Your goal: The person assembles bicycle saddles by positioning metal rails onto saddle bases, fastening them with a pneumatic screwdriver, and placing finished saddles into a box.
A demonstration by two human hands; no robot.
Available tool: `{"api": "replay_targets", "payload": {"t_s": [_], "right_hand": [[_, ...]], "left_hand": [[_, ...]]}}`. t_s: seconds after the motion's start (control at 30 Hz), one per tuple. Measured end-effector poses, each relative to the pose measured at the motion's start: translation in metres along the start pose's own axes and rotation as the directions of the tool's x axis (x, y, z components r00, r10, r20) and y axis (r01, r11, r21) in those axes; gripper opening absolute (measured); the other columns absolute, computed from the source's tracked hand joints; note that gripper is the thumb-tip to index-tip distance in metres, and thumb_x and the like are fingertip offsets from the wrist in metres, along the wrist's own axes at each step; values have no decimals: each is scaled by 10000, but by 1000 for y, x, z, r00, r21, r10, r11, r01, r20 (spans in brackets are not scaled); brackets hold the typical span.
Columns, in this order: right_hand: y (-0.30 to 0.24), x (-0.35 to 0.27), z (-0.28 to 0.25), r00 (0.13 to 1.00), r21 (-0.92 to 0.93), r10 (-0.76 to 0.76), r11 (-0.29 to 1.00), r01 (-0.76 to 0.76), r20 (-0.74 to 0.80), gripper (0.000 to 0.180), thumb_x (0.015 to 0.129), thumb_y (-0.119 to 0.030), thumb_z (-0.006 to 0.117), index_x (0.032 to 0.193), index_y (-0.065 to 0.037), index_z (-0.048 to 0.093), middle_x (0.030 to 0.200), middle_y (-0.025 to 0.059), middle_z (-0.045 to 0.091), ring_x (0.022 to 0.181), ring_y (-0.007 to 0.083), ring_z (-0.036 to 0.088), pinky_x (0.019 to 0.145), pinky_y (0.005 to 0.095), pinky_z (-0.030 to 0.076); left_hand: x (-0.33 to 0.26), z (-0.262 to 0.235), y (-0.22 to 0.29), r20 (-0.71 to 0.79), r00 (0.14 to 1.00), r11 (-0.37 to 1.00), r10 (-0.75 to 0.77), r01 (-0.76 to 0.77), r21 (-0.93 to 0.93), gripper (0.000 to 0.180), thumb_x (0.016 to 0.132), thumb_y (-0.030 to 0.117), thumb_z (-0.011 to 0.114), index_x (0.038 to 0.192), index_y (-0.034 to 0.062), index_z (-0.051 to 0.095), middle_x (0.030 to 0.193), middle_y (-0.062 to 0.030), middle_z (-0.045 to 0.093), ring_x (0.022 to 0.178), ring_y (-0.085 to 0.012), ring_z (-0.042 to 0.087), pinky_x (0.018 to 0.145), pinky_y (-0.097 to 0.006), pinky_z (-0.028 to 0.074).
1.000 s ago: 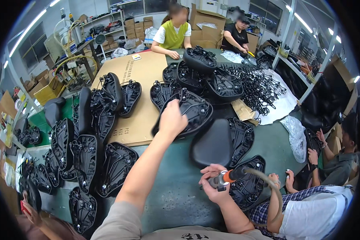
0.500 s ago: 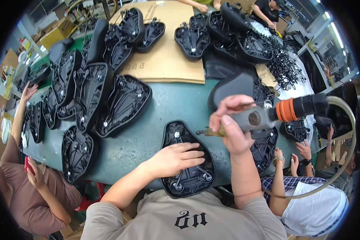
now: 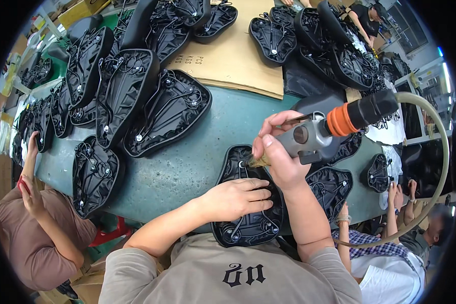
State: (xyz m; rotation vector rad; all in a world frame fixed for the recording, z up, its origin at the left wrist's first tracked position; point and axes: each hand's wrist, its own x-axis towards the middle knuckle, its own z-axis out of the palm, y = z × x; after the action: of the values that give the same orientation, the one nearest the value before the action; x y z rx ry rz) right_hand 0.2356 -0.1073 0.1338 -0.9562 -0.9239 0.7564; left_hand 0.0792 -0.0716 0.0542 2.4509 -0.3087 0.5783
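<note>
A black bike saddle [image 3: 253,230] lies upside down at the table's front edge, its metal rails and bolts showing. My left hand [image 3: 235,199] rests flat across its middle with fingers extended, hiding part of the underside. Wrapped round a grey air-powered driver [image 3: 311,138] with an orange ring and black end is my right hand [image 3: 281,159]. The driver tilts so that its tip is at the bolt on the saddle's narrow far end; whether it is seated on the bolt I cannot tell.
Upturned saddles [image 3: 124,96] pile up at left, with more at the back right [image 3: 334,61]. Flat cardboard [image 3: 233,61] covers part of the green table [image 3: 187,175]. The driver's hose [image 3: 443,152] loops down the right side. Co-workers stand at both sides and across the table.
My right hand has brought the driver down and left, its tip now at the saddle's far bolt. My left hand stays on the saddle. The whole view has shifted.
</note>
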Motion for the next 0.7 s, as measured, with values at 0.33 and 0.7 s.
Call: {"api": "replay_targets", "payload": {"t_s": [0.33, 0.7], "right_hand": [[13, 18, -1, 987, -220, 39, 976, -3, 156, 188, 851, 86, 634, 950, -22, 515, 762, 91, 605, 628, 149, 618, 548, 277, 526], [-7, 12, 10, 996, -118, 68, 991, -61, 55, 228, 865, 32, 656, 1071, 20, 559, 935, 175, 687, 660, 156, 655, 571, 290, 543]], "left_hand": [[5, -5, -4, -11, 999, 997, -44, 43, -69, 325, 874, 167, 594, 1173, 99, 703, 1239, -50, 660, 1279, -271, 585, 1076, -394, 501], [4, -3, -1, -35, 999, 997, -35, 33, -66, 335, 773, 130, 696, 1101, 64, 678, 1141, -80, 643, 1145, -289, 627, 973, -413, 523]]}}
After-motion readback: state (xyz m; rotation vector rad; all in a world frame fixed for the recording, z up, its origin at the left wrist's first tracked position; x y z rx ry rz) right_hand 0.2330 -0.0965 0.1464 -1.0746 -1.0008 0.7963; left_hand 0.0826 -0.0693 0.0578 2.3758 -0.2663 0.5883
